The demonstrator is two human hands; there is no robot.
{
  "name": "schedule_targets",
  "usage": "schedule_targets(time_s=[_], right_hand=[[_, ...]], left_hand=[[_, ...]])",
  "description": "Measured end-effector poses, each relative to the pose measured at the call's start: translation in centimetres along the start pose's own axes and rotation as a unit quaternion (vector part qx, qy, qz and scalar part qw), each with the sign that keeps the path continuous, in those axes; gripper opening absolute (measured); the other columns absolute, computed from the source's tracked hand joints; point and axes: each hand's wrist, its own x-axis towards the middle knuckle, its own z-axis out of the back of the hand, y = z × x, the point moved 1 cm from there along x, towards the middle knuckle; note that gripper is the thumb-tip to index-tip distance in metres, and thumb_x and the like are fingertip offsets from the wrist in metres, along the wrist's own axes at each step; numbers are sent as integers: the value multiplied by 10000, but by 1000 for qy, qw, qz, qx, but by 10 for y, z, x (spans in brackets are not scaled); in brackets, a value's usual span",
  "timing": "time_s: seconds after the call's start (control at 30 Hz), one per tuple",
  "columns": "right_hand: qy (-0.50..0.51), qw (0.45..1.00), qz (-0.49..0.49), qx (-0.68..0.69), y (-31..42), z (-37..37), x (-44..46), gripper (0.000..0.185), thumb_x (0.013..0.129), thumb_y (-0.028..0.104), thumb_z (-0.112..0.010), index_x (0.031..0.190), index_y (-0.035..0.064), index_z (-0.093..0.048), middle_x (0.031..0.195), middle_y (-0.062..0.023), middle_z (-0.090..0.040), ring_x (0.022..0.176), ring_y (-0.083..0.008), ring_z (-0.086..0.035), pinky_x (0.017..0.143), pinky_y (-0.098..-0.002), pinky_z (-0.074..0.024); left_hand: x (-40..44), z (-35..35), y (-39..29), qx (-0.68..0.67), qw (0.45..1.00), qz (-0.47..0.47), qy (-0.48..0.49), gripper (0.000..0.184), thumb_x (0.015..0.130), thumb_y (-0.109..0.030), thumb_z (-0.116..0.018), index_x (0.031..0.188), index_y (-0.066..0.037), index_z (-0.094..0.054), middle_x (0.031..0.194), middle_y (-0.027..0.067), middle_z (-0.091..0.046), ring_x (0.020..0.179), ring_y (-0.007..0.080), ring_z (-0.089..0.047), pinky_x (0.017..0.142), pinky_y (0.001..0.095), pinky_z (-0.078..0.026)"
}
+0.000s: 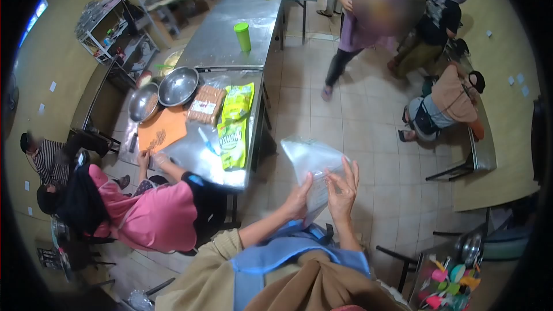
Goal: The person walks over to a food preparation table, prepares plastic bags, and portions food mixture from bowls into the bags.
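Clear plastic bags [310,156], seemingly a thin stack or one folded sheet, are held up in front of my body. My left hand [298,200] is closed round their lower left side, thumb on top. On the opposite edge, the thumb and fingertips of my right hand [342,193] pinch the plastic, with some fingers raised. How many layers there are I cannot tell.
To the left, a steel table [196,152] carries metal bowls [178,86], an orange cutting board [164,129], packed sausages [207,105] and green-yellow pouches [233,145]. A person in pink [155,213] works there. Other people stand or crouch ahead and right.
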Motion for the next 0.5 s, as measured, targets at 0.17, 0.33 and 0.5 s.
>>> schedule_targets(time_s=[0.17,0.33,0.5], right_hand=[[54,996,5,71,-29,-13,74,113,704,80,-689,807,125,-699,1236,-84,-497,1236,-349,-329,1000,-438,-290],[84,985,9,148,-47,-28,141,87,710,52,-678,795,63,-691,1148,-108,-545,1204,-337,-374,993,-410,-303],[132,977,46,158,-48,-54,220,47,734,57,-659,778,45,-671,1077,-101,-573,1156,-300,-427,979,-391,-315]], left_hand=[[63,6,-18,-79,995,18,-53,622,880,-521,-391,1292,-57,-349,1249,113,-457,1150,244,-451,970,408,-359],[124,16,-51,-126,991,-4,-51,621,884,-521,-371,1289,-52,-352,1249,129,-461,1142,256,-468,973,408,-366],[203,21,-96,-198,980,9,14,624,881,-527,-361,1276,-44,-360,1213,130,-485,1087,248,-513,924,390,-418]])
